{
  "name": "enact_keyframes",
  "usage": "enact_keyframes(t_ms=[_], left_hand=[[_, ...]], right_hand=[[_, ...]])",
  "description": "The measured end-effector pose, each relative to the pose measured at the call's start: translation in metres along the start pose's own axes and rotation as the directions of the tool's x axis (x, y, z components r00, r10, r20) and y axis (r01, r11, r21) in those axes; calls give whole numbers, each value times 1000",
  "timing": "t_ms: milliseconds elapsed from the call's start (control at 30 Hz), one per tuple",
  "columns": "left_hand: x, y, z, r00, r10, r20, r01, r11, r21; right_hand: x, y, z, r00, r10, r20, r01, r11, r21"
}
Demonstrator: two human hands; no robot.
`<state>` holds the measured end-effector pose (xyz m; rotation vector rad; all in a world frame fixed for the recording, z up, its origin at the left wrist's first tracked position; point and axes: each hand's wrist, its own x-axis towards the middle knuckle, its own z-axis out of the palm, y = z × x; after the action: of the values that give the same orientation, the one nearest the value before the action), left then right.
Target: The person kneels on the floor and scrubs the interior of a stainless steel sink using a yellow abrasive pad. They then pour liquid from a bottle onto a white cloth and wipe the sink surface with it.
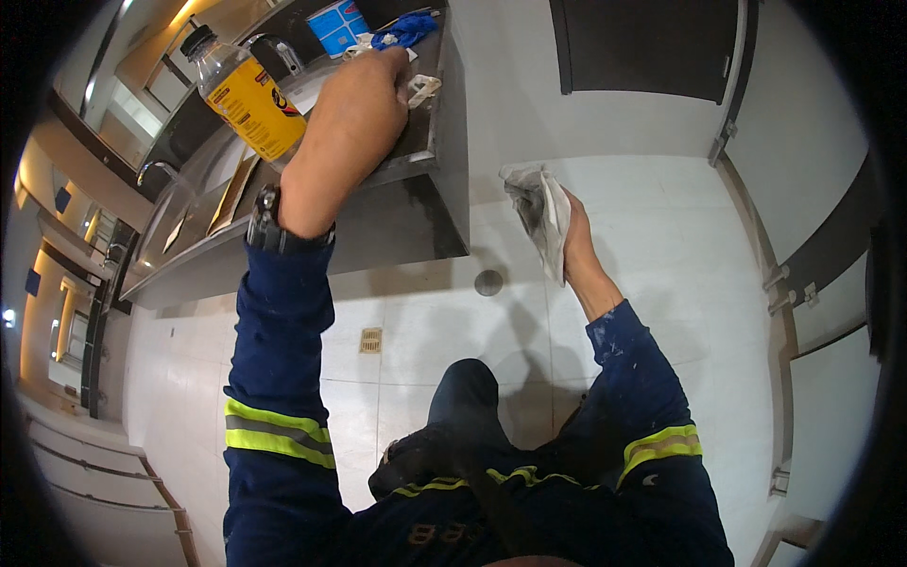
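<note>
Rag [539, 219] is right of center, bunched in the right grip [578, 244]. Left grip [378, 87] is up top over the counter [402, 219]; fingers hidden, so can't tell what's held. Bottle [253, 104], upper left, looks close to that arm; a careless sweep could tip it.

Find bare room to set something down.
White floor lies bare between the right hand, holding a pale cloth, and the partition, also between the square grate and round drain. The counter is crowded near the left hand: yellow-labelled bottle, blue tin, blue bundle.
</note>
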<state>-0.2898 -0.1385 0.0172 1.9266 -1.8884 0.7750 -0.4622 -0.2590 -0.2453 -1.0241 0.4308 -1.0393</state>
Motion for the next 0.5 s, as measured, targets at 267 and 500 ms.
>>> enact_keyframes(t_ms=[267, 500], left_hand=[[28, 49, -69, 910, 114, -399, -75, 991, 112], [38, 18, -41, 963, 268, -16, -225, 840, 493]], right_hand=[[-5, -18, 6, 994, 84, -69, -86, 996, -34], [-35, -57, 45, 922, -387, 3, 378, 898, -227]])
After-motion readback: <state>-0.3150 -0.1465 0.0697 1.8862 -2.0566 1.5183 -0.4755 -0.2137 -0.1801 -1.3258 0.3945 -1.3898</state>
